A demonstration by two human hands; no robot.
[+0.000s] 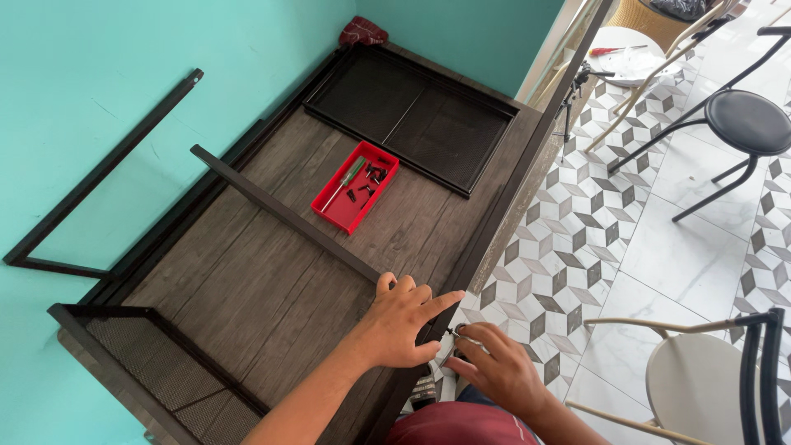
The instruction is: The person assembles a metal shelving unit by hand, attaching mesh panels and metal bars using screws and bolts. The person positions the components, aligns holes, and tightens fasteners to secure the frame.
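A wood-grain panel (pixel 272 272) with a black metal frame fills the frame's centre, lying flat; it looks heavy and stiff, best held by its rim. The left hand (pixel 401 323) rests flat and open on its lower right edge. The right hand (pixel 494 367) pinches a small metal tool (pixel 451 346) there. A red tray (pixel 356 187) of screws sits mid-panel. Patterned floor tiles (pixel 577 239) spread right, teal walls left.

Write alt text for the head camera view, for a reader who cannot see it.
A person's left hand presses on the dark metal edge of a wood-grain tabletop lying flat, while the right hand works a small metal tool at that edge. A red tray holding a screwdriver and black screws sits on the wood, near a black mesh shelf.
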